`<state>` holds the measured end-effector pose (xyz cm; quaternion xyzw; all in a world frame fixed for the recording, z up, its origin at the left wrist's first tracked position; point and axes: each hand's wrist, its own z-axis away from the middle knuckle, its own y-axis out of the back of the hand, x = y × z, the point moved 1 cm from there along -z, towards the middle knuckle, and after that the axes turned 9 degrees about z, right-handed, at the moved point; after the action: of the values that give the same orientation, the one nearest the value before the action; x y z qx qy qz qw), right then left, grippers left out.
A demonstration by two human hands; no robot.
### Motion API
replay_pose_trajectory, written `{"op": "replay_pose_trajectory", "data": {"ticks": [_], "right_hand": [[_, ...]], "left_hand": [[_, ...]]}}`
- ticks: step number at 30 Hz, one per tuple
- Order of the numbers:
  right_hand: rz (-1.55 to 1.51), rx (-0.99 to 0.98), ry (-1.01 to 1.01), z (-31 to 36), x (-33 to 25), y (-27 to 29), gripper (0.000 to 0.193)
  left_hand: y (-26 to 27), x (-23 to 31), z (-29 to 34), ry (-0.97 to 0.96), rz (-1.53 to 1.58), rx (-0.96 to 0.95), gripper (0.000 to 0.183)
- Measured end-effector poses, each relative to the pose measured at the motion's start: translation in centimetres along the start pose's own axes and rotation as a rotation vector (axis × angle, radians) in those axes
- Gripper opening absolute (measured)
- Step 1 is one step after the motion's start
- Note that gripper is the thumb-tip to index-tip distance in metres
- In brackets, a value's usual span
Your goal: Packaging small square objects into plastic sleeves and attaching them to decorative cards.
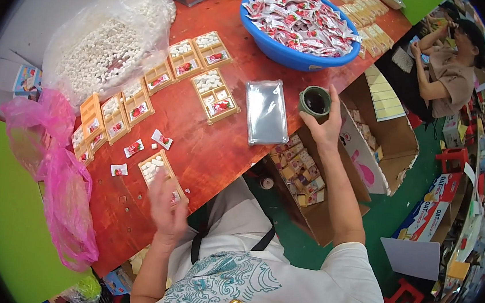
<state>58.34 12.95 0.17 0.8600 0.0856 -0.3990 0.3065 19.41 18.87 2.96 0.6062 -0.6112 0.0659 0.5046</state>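
Observation:
My right hand (331, 127) is wrapped round a small dark green cup (305, 106) with dark liquid in it, at the table's right edge. My left hand (170, 207) is smeared by motion, its fingers seemingly stretched out. It hovers at the near end of a small tan compartment tray (159, 159) and partly hides it. White pellets and a red-and-white sachet lie in that tray. Loose sachets (134, 148) and a single white piece (154, 146) are beyond it. Left of the cup lies a flat stack of clear plastic lids (266, 113).
Filled trays (215, 94) line the red table (197, 139). A bag of white pellets (98, 52) is at the far left, a pink plastic bag (69, 188) nearer. A blue basin (274, 53) of sachets stands at the back. Cardboard boxes (395, 147) sit right; a person (447, 83) sits beyond.

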Motion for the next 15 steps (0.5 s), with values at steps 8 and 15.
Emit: {"op": "replay_pose_trajectory", "data": {"ticks": [8,15], "right_hand": [[0.104,0.080,-0.049,-0.9,3.3,-3.5,0.092],[0.080,0.050,0.090,-0.8,2.7,-2.6,0.094]], "left_hand": [[-7.9,2.4,-4.6,0.313,0.560,-0.260,0.052],[-11.9,0.2,-7.2,0.638,0.946,-0.163,0.054]]}}
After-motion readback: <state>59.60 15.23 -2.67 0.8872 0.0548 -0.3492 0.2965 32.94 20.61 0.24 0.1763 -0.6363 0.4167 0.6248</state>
